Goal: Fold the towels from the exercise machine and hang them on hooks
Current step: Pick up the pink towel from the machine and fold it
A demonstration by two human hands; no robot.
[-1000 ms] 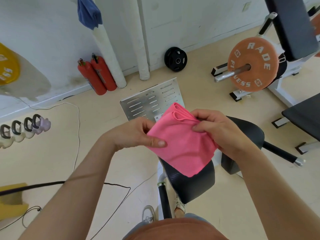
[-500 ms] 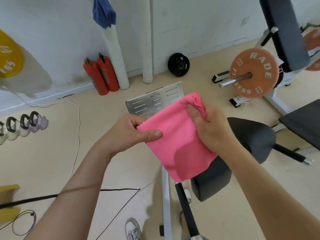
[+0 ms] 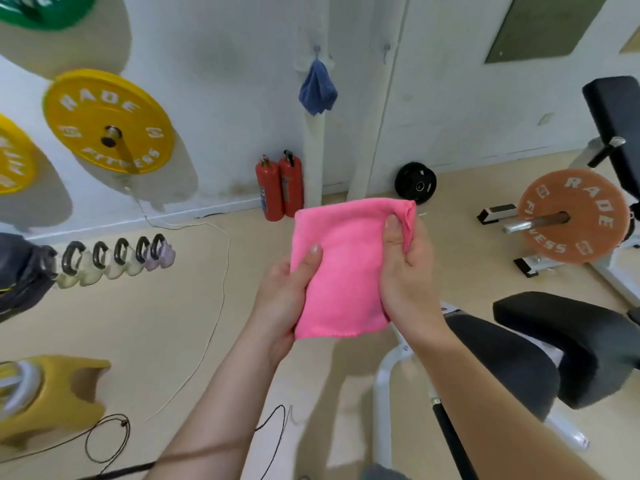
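A folded pink towel [image 3: 346,265] hangs flat between both hands in the middle of the view. My left hand [image 3: 284,299] grips its lower left edge, thumb on the front. Along the right edge my right hand [image 3: 408,271] pinches the bunched top right corner. A blue towel [image 3: 318,90] hangs from a wall hook [image 3: 316,49]. A second hook [image 3: 387,48] to its right is bare. The exercise machine [image 3: 519,348], with black pads and a white frame, stands at the lower right.
Two red fire extinguishers [image 3: 280,185] stand at the wall base, beside a black weight plate [image 3: 415,182]. Yellow plates [image 3: 107,121] hang on the left wall above a row of kettlebells [image 3: 114,256]. An orange plate [image 3: 573,216] sits on a machine at right. Cables [image 3: 214,306] cross the floor.
The view has tilted up toward the wall, so the hooks and yellow plates now show. The towel has been raised and turned flat and upright between the hands.
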